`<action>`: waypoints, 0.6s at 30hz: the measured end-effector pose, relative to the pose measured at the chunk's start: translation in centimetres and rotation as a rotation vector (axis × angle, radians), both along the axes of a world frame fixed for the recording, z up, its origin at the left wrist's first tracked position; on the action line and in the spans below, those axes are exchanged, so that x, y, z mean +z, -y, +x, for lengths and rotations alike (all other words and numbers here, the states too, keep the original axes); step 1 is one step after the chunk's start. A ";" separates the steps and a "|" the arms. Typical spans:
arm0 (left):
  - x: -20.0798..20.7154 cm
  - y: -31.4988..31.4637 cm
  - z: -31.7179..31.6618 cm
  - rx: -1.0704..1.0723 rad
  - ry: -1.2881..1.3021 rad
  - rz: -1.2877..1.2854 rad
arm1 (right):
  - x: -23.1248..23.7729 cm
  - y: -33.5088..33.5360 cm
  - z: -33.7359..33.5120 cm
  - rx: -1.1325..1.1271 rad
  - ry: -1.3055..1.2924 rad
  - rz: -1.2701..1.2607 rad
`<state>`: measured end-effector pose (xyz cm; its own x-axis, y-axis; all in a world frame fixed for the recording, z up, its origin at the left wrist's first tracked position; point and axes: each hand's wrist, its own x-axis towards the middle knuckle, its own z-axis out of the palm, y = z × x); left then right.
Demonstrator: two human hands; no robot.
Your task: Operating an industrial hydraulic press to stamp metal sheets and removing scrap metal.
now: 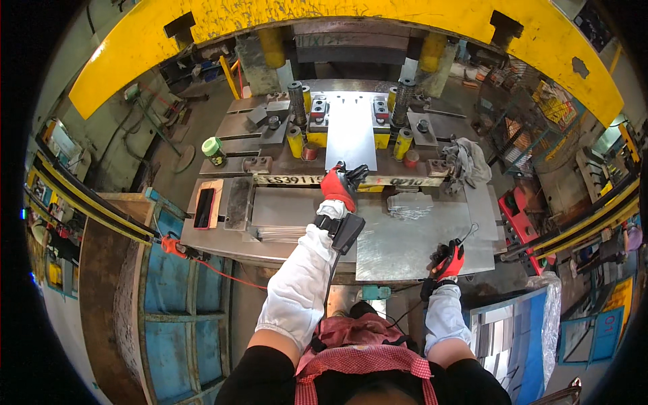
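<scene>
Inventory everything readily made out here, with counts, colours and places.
Press beam: one, yellow, top
Metal sheet: one, silver, upper centre
Sheet stack: one, grey, left of centre
Thin pieces: one pile, silver, right of centre
Plate: one, grey, beneath that pile
Phone: one, dark, left of stack
Bottle: one, green, beyond phone
Cloth: one, grey, right, beyond plate
Hooked tool: one, metallic, over plate
Left hand: one, red-black glove, at sheet's near edge
Right hand: one, red-black glove, holding the tool

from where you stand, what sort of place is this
Most likely a metal-pressing workshop: a big yellow beam arches over the work area, a flat metal sheet lies between dark upright posts, and a stack of thin metal plates sits nearby.
</scene>
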<state>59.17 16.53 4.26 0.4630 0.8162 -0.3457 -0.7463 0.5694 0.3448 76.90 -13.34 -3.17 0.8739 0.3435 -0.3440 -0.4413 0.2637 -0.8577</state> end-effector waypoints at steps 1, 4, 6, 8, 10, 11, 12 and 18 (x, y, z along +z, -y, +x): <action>-0.1 -0.2 0.0 0.013 -0.017 0.001 | 0.1 0.0 -0.1 0.003 -0.010 0.012; -0.2 -0.4 -0.5 -0.029 0.105 -0.023 | -1.9 0.3 1.1 0.063 0.020 -0.012; 0.1 0.0 -0.1 -0.031 0.033 -0.020 | -2.8 0.6 1.6 0.053 0.018 -0.003; 0.8 0.5 0.3 -0.031 -0.038 -0.018 | -3.3 0.9 2.1 0.044 0.017 0.004; 1.2 1.0 0.8 0.023 -0.113 -0.023 | -3.7 1.2 2.5 0.060 0.030 -0.005; 0.0 0.1 -0.3 0.040 -0.117 -0.018 | -3.5 0.6 1.9 0.076 0.026 0.002; -1.2 -0.9 -1.6 -0.058 0.030 -0.027 | -3.3 -0.1 1.3 0.067 0.027 0.022; -0.1 0.5 -0.2 -0.117 -0.118 0.125 | -4.2 0.4 2.5 0.033 0.063 0.029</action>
<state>58.97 16.07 4.13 0.5196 0.7991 -0.3024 -0.6276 0.5971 0.4995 79.39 -13.78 -7.38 0.8816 0.3815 -0.2778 -0.3953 0.2751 -0.8764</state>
